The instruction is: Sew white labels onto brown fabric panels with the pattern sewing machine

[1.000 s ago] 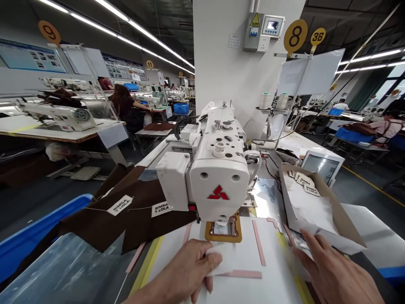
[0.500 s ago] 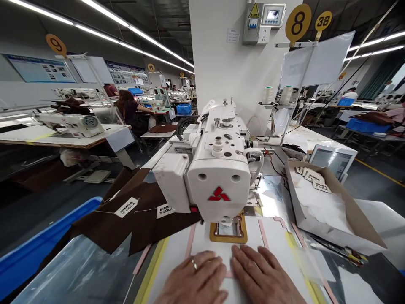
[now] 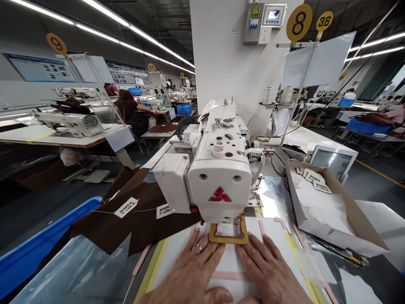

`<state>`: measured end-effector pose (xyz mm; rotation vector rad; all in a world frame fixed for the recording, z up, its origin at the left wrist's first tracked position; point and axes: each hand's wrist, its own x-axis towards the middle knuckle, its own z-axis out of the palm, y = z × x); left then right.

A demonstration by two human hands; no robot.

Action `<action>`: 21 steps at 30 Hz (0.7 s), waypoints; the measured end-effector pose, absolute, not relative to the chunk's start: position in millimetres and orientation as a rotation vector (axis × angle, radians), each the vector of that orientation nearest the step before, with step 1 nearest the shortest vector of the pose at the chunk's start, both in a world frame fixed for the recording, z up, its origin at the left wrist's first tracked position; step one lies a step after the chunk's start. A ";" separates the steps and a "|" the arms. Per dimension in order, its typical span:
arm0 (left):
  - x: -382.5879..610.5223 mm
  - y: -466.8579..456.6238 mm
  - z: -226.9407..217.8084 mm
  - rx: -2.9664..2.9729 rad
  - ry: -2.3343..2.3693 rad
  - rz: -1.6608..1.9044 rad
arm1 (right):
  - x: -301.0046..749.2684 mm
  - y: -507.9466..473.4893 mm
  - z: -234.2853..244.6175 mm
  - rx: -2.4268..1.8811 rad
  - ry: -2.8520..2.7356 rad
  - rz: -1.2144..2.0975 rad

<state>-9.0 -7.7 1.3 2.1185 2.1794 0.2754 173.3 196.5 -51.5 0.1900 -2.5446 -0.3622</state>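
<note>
My left hand (image 3: pixel 193 272) and my right hand (image 3: pixel 268 274) lie flat, fingers spread, on a white sheet (image 3: pixel 229 264) on the sewing table. Their fingertips reach up to a tan rectangular clamp frame (image 3: pixel 228 240) under the head of a white sewing machine (image 3: pixel 218 177) with a red logo. A ring shows on my left hand. Pink guide strips (image 3: pixel 230 275) run across the white sheet between my hands. Neither hand holds anything.
Brown fabric pieces (image 3: pixel 133 219) with white labels lie left of the machine. A cardboard box (image 3: pixel 332 215) with labels stands at the right, a small screen (image 3: pixel 333 162) behind it. A blue bin (image 3: pixel 38 249) sits at far left. A seated person (image 3: pixel 128 107) works at a far table.
Both hands have slid forward on the white sheet toward the clamp frame. A second ago my right hand was out by the box and my left pinched the sheet.
</note>
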 end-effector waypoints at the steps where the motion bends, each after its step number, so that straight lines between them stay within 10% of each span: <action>1: -10.5 -5.6 -0.3 2.083 2.159 0.233 | 173.1 196.4 -51.9 0.189 -2.556 -0.358; 21: -15.1 -5.8 -23.7 2.269 2.260 0.277 | 174.0 193.5 -75.2 0.117 -2.591 -0.185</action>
